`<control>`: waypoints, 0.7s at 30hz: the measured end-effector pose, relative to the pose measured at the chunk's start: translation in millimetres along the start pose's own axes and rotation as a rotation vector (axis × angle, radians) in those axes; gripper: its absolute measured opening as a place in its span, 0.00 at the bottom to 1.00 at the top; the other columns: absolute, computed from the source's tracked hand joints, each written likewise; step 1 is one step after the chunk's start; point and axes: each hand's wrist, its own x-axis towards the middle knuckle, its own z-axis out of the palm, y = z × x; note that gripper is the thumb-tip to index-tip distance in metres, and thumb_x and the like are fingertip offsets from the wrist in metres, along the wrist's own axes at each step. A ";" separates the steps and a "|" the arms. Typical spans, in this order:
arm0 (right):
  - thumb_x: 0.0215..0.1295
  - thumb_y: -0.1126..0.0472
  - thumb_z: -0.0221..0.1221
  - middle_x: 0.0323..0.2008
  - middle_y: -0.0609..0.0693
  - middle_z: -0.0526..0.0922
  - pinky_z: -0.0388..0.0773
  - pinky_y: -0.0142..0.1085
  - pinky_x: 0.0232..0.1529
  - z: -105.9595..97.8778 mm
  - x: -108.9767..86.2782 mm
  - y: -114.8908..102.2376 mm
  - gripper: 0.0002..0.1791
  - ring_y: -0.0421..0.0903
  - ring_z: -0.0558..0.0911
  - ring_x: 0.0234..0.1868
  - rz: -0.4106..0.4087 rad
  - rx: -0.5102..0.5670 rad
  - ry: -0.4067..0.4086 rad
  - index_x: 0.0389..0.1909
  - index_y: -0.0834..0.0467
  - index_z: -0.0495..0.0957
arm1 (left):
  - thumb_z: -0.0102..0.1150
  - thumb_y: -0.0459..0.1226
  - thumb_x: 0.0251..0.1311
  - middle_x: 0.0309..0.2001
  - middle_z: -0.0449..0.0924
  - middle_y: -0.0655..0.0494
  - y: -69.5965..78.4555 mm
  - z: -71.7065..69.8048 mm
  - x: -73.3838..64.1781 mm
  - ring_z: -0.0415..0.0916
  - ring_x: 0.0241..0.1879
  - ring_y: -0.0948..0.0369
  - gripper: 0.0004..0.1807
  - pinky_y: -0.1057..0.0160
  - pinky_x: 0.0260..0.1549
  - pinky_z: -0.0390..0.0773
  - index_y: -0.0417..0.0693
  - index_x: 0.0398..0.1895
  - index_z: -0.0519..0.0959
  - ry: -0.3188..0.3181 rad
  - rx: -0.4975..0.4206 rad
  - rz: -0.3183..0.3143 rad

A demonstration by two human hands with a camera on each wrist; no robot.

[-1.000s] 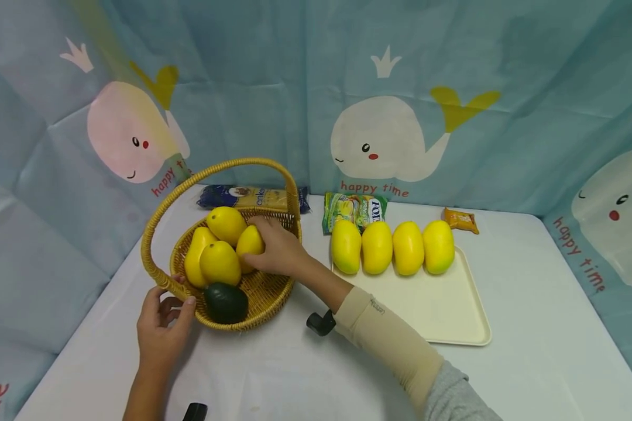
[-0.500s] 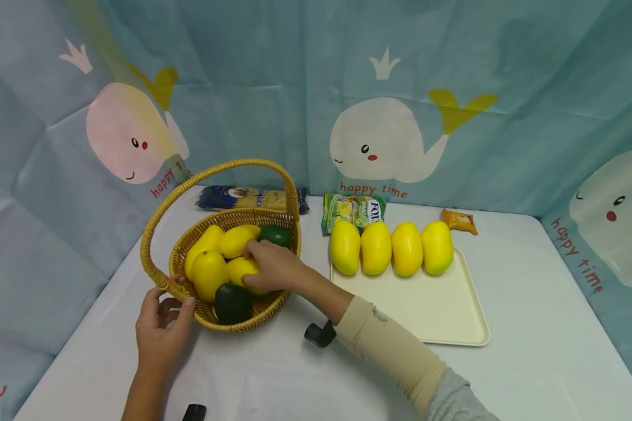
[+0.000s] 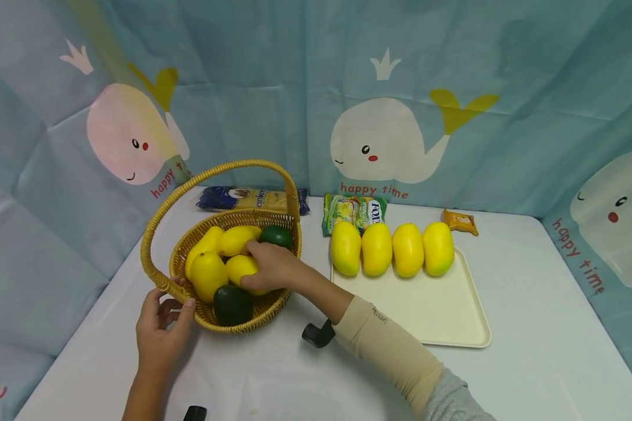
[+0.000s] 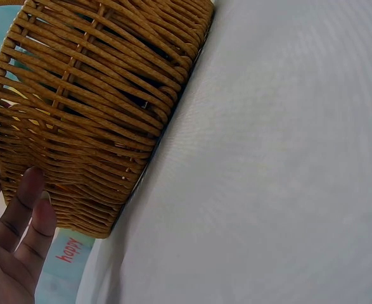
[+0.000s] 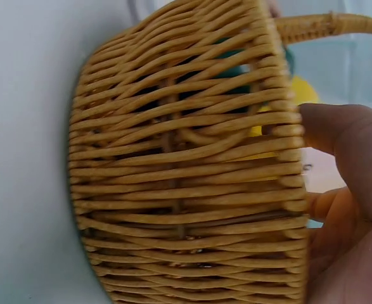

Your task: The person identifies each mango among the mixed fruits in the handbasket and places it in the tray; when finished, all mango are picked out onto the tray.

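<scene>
A wicker basket (image 3: pixel 206 321) holds several yellow mangoes (image 3: pixel 209 276) and two dark green avocados, one at the front (image 3: pixel 233 305) and one at the back right (image 3: pixel 276 235). Reaching over its right rim, my right hand (image 3: pixel 274 266) grips a mango (image 3: pixel 239 268) lying among the others; the right wrist view shows mostly woven wall (image 5: pixel 186 171), with the fingertips hidden behind the rim. My left hand (image 3: pixel 160 333) holds the left rim near the foot of the handle, thumb in front. Its fingers (image 4: pixel 30 190) lie close along the outer weave in the left wrist view.
Several mangoes (image 3: pixel 376 248) stand in a row along the back of a cream tray (image 3: pixel 432 321) on the right. Behind them lie a green snack bag (image 3: pixel 353 211) and a small orange packet (image 3: pixel 460 222). A blue-and-yellow packet (image 3: pixel 242 199) lies behind the basket.
My right hand has shifted slightly forward and down with its mango. The mangoes in the basket have resettled, and the back avocado has come into view. My left hand stays put.
</scene>
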 end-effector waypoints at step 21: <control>0.64 0.46 0.63 0.59 0.50 0.76 0.76 0.39 0.54 -14.3 -36.3 7.1 0.32 0.44 0.75 0.55 0.016 0.342 0.065 0.67 0.49 0.68 | 0.61 0.16 0.53 0.56 0.75 0.41 -23.3 1.4 -2.4 0.74 0.37 0.74 0.29 0.82 0.37 0.75 0.27 0.61 0.70 0.005 0.012 0.008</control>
